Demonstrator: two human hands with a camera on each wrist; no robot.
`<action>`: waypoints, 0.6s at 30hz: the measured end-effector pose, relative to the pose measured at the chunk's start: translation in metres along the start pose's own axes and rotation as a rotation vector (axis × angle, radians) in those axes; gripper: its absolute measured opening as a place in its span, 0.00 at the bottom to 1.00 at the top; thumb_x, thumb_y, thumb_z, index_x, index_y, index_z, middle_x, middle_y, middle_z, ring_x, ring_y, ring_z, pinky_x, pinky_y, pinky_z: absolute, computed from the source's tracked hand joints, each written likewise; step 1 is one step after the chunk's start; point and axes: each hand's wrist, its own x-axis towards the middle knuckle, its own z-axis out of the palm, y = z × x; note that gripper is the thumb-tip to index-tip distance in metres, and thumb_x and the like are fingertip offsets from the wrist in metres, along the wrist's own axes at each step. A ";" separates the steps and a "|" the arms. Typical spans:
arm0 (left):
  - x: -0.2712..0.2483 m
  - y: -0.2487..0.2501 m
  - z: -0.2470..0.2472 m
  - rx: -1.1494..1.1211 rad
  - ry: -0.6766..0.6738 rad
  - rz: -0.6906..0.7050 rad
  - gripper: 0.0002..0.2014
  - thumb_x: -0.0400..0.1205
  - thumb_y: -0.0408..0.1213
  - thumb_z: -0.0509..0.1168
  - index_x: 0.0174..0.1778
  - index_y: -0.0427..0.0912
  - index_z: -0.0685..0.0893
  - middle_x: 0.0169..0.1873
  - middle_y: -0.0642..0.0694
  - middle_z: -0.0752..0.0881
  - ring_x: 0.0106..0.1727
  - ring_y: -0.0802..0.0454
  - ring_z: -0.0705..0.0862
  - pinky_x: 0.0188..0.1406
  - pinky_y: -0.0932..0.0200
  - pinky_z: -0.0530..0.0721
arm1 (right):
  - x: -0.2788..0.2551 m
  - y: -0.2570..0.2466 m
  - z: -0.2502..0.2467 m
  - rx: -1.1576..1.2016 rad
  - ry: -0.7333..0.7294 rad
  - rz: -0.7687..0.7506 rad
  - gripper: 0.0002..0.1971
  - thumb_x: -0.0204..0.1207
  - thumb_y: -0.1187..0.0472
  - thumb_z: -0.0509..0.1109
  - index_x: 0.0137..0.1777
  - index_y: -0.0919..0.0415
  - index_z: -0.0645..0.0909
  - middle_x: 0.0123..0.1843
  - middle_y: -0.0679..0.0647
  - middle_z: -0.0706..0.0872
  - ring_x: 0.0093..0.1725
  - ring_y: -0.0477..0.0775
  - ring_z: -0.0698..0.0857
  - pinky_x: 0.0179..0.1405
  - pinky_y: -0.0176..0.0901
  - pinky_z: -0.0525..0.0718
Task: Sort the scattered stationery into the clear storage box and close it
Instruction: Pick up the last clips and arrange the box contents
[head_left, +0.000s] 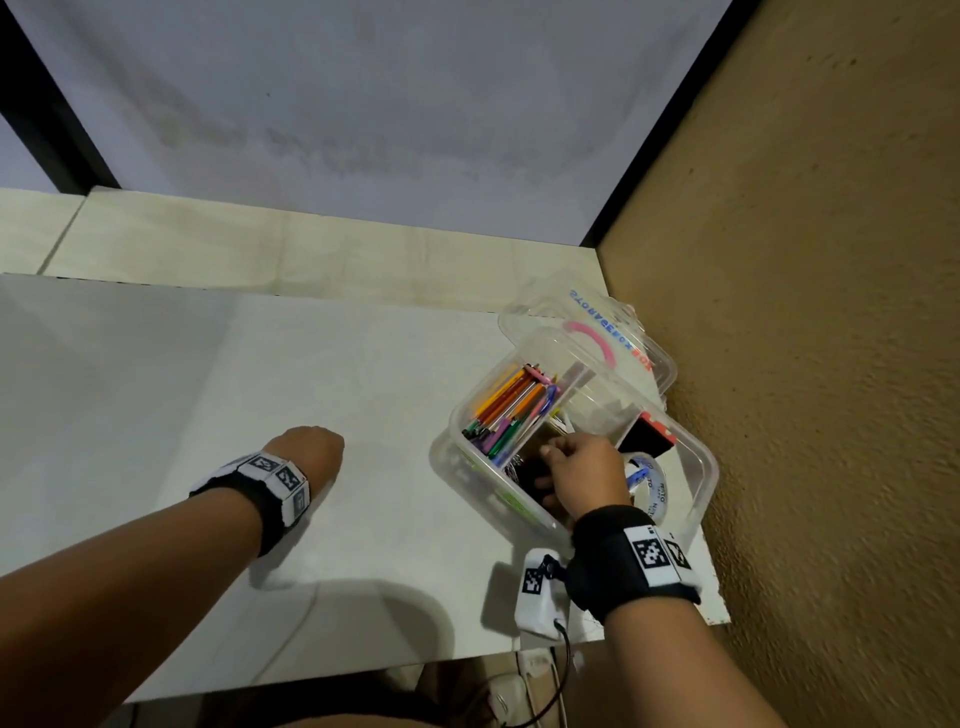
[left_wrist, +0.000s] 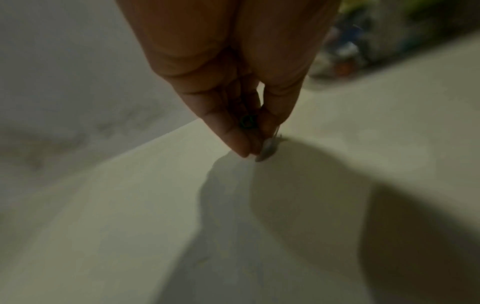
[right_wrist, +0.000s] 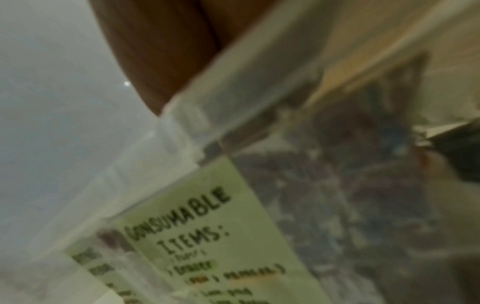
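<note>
The clear storage box (head_left: 696, 467) stands open at the table's right edge. One compartment holds several coloured pens (head_left: 511, 410); a tape roll (head_left: 652, 486) and a black and red item (head_left: 647, 434) lie in others. Its lid (head_left: 613, 332) lies just behind it. My right hand (head_left: 558, 457) reaches down into the box with curled fingers over something dark; what it holds is hidden. In the right wrist view only the palm (right_wrist: 168, 51) and the box wall's green label (right_wrist: 207, 236) show. My left hand (left_wrist: 250, 152) pinches a small grey metal piece (left_wrist: 267, 149) at the tabletop (head_left: 260, 364).
A brown wall (head_left: 831, 312) runs close along the box's right side. A white wrist-camera unit (head_left: 540, 592) with a cable hangs by my right wrist at the table's front edge. A pale ledge (head_left: 311, 244) lies beyond the table.
</note>
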 end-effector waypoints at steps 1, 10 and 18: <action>-0.001 0.000 -0.004 -0.059 0.021 0.000 0.14 0.83 0.32 0.57 0.61 0.40 0.81 0.62 0.45 0.83 0.63 0.48 0.82 0.56 0.62 0.77 | 0.000 0.001 0.000 -0.001 0.022 -0.017 0.07 0.82 0.62 0.64 0.43 0.56 0.81 0.32 0.55 0.87 0.37 0.62 0.90 0.39 0.58 0.90; -0.049 0.096 -0.082 -0.510 0.416 0.426 0.09 0.83 0.37 0.60 0.53 0.42 0.85 0.48 0.47 0.88 0.50 0.48 0.84 0.48 0.61 0.76 | -0.005 0.006 -0.003 0.168 0.092 -0.043 0.12 0.81 0.62 0.63 0.36 0.55 0.82 0.29 0.57 0.86 0.28 0.54 0.86 0.31 0.52 0.89; -0.045 0.147 -0.083 -0.353 0.286 0.598 0.10 0.83 0.39 0.61 0.57 0.44 0.85 0.52 0.45 0.88 0.54 0.48 0.84 0.52 0.60 0.77 | -0.006 0.016 -0.016 0.327 0.082 -0.004 0.10 0.82 0.61 0.64 0.40 0.57 0.83 0.28 0.58 0.85 0.22 0.52 0.80 0.28 0.45 0.82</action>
